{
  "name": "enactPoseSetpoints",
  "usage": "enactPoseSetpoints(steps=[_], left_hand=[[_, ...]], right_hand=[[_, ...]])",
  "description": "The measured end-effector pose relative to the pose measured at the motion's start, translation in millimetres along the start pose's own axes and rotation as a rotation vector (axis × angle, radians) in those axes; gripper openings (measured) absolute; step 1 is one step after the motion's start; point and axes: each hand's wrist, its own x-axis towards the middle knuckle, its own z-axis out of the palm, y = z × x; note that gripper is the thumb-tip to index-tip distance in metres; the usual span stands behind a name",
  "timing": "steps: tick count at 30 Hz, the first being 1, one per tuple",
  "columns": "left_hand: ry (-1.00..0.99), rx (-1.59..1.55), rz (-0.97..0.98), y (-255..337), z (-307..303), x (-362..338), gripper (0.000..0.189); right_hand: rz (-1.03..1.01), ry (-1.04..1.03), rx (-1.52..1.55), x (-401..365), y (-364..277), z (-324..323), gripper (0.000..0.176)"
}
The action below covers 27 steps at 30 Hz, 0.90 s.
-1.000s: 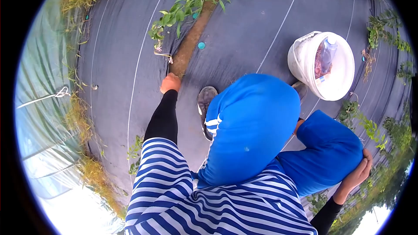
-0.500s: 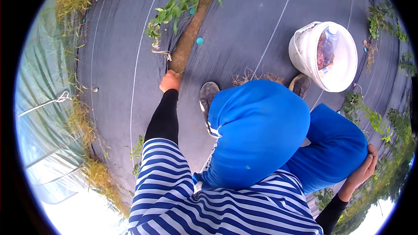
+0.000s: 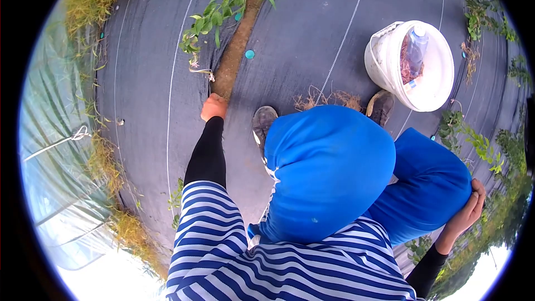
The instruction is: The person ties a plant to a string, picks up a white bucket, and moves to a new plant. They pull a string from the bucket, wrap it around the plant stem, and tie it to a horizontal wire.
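My left hand [image 3: 214, 107] is closed at the near end of a strip of bare soil [image 3: 237, 50], where the dark ground sheet [image 3: 301, 33] parts. What its fingers hold, if anything, is hidden. A pale, dry stem [image 3: 203, 71] lies just beyond it, below a leafy green plant [image 3: 214, 17]. My right hand [image 3: 467, 209] rests on my knee in blue trousers [image 3: 432, 187], its fingers laid over the cloth with nothing in them.
A white bucket [image 3: 440, 78] holding a clear bottle [image 3: 416, 47] and reddish material stands beyond my right shoe [image 3: 380, 107]. Dry roots [image 3: 326, 100] lie between my shoes. Weeds [image 3: 108, 167] and plastic sheeting [image 3: 56, 117] line the left side. Plants [image 3: 482, 150] grow at the right.
The view has shifted slightly, so the bucket and plants sit a little further left and higher. My left hand stays closed at the soil strip; my right hand stays on the knee.
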Motion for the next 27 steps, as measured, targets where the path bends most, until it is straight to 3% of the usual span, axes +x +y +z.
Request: enactPoseSetpoints(steps=[12, 19, 25, 27], left_hand=[[0.000, -0.260, 0.031, -18.9, 3.7, -4.9, 0.026], [-0.027, -0.261, 0.003, -21.8, -0.8, -2.7, 0.026], [0.043, -0.471, 0.111, -5.6, -16.0, 3.7, 0.027], [0.161, -0.692, 0.089, -4.2, -12.8, 10.2, 0.029]], right_hand=[[0.025, -0.007, 0.012, 3.0, -8.6, 3.7, 0.030], [0.009, -0.015, -0.016, 2.6, -19.7, 6.7, 0.030], [0.020, -0.011, -0.013, 1.5, -24.3, 8.8, 0.030], [0.021, -0.004, 0.001, 2.9, -23.7, 10.3, 0.030]])
